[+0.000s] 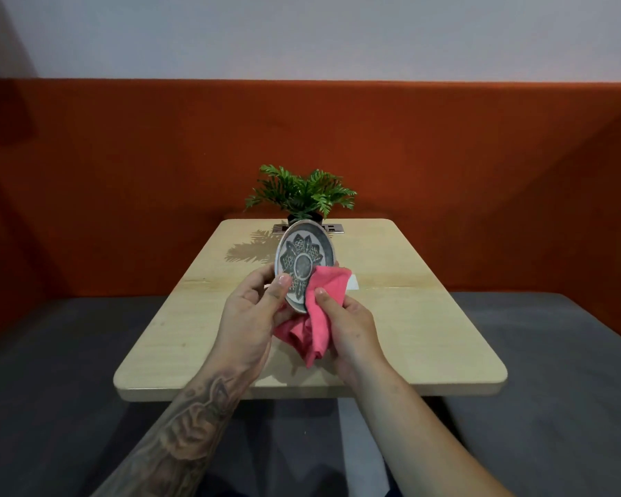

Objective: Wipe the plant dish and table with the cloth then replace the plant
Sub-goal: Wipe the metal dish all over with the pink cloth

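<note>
Above the table (391, 335), left hand (251, 313) grips dish (302, 260), hiding the pot; right hand (352, 321) clutches cloth (319, 310).

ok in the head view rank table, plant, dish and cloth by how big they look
1. table, by far the largest.
2. plant; it stands farther off, so it may really be bigger than it looks.
3. dish and cloth look about alike; the cloth is bunched up and both are partly covered by the hands, so no ranking.
</note>
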